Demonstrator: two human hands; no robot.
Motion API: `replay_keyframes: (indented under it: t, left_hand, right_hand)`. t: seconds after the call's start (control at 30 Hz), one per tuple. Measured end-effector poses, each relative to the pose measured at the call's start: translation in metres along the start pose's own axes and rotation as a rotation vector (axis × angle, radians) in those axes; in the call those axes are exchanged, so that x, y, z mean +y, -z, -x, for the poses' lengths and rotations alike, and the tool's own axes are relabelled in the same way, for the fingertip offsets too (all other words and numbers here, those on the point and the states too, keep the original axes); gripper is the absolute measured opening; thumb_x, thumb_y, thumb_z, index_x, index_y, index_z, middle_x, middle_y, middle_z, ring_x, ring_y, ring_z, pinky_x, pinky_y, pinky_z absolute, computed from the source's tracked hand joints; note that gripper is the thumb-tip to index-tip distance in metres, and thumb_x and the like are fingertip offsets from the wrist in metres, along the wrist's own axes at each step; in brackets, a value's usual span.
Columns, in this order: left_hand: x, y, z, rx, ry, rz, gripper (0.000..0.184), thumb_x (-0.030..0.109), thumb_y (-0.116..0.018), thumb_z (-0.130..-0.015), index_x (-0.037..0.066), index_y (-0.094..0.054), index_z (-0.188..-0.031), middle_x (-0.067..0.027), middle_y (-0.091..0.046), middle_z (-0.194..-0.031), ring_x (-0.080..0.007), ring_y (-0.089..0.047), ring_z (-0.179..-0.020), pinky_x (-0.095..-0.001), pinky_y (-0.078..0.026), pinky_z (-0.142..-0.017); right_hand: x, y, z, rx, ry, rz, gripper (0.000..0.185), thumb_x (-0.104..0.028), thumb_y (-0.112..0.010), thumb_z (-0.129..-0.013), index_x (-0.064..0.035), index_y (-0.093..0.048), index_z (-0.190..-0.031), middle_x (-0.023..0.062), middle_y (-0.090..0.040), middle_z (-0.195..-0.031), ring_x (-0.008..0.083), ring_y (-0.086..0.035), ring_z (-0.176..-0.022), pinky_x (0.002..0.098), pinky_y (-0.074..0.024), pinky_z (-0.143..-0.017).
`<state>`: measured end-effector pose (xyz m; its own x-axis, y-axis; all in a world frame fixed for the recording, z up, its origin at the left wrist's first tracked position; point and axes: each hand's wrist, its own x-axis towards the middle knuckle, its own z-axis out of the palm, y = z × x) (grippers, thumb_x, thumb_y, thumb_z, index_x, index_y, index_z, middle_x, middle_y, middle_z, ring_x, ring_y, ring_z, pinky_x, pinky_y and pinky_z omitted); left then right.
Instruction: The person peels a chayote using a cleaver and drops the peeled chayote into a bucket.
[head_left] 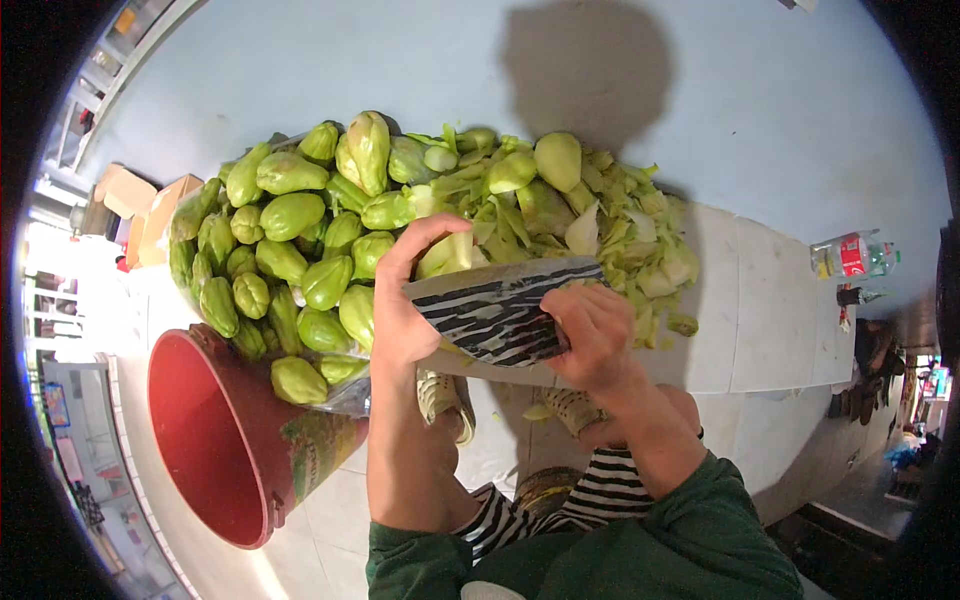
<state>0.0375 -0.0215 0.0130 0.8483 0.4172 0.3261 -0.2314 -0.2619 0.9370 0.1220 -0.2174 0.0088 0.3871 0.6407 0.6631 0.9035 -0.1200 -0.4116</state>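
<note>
My right hand [595, 330] is closed at the right end of a broad knife [500, 305] with a black-and-white striped blade. Its handle is hidden inside my fist. My left hand [405, 300] grips a pale, cut chayote [452, 252] just beyond the blade's upper edge, partly covered by the blade. Whether the edge touches the chayote I cannot tell. Beyond the knife lies a heap of green peels and cut pieces [645, 235], with peeled chayotes [558, 161] on top. Left of my left hand, several whole green chayotes [293, 216] are piled up.
A red bucket [205, 430] lies tipped near the whole chayotes, its mouth facing left. Cardboard boxes [160, 220] stand at the far left. A plastic bottle with a red label [855, 256] is by the wall on the right. My shoes [440, 398] are below my hands on the tiled floor.
</note>
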Motion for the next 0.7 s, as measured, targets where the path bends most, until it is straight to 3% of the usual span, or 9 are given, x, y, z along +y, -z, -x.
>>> replay_keyframes:
  t: [0.27,0.37,0.43,0.47,0.6,0.7]
  left_hand:
    - [-0.001,0.003,0.0,0.008,0.003,-0.031,0.045,0.009,-0.077,-0.068,0.0,-0.06,-0.11,-0.0046,-0.064,-0.101,-0.0118,-0.059,-0.091,-0.0261,-0.046,-0.084]
    - [0.009,0.004,-0.001,0.026,-0.025,-0.072,0.046,0.008,-0.071,-0.067,-0.001,-0.06,-0.11,-0.0041,-0.063,-0.099,-0.0115,-0.058,-0.09,-0.025,-0.045,-0.084]
    - [0.021,0.005,0.001,-0.008,0.218,0.058,0.044,0.006,-0.064,-0.065,-0.001,-0.061,-0.108,-0.0041,-0.061,-0.098,-0.0115,-0.056,-0.089,-0.024,-0.044,-0.083]
    - [0.015,0.003,-0.001,0.002,0.109,0.03,0.044,0.005,-0.059,-0.065,-0.002,-0.061,-0.108,-0.0036,-0.061,-0.094,-0.0109,-0.056,-0.085,-0.0234,-0.045,-0.08]
    - [0.015,0.006,-0.001,0.019,0.138,0.078,0.044,0.005,-0.06,-0.064,-0.002,-0.061,-0.108,-0.0033,-0.061,-0.095,-0.0111,-0.056,-0.086,-0.0237,-0.045,-0.081]
    - [0.006,0.008,0.0,0.041,0.113,0.007,0.05,0.008,-0.055,-0.061,-0.002,-0.06,-0.11,-0.0056,-0.063,-0.101,-0.015,-0.058,-0.096,-0.027,-0.043,-0.089]
  right_hand:
    - [0.002,-0.004,-0.004,-0.038,0.016,-0.009,0.039,-0.015,-0.07,-0.056,-0.0064,-0.056,-0.092,0.0057,-0.056,-0.07,0.0255,-0.059,-0.063,0.0366,-0.0448,-0.056]
    - [0.006,-0.008,-0.002,-0.051,-0.063,0.044,0.038,-0.015,-0.071,-0.059,-0.0063,-0.056,-0.094,0.0078,-0.059,-0.071,0.0275,-0.061,-0.065,0.0383,-0.0463,-0.057]
    - [0.017,-0.011,-0.004,-0.076,-0.11,0.067,0.038,-0.015,-0.071,-0.061,-0.0061,-0.056,-0.095,0.0084,-0.059,-0.072,0.0285,-0.061,-0.066,0.0389,-0.047,-0.058]
    - [0.02,-0.012,-0.006,-0.096,-0.158,0.092,0.038,-0.015,-0.072,-0.062,-0.006,-0.056,-0.096,0.0091,-0.06,-0.073,0.0294,-0.062,-0.068,0.0395,-0.0476,-0.059]
    - [0.017,-0.011,-0.008,-0.106,-0.124,0.094,0.041,-0.015,-0.073,-0.061,-0.0064,-0.055,-0.097,0.0087,-0.06,-0.074,0.0297,-0.062,-0.069,0.0395,-0.0483,-0.06]
    - [0.019,-0.012,-0.003,-0.075,-0.094,0.07,0.042,-0.014,-0.074,-0.06,-0.0068,-0.055,-0.098,0.0087,-0.06,-0.073,0.0295,-0.062,-0.068,0.0397,-0.048,-0.06]
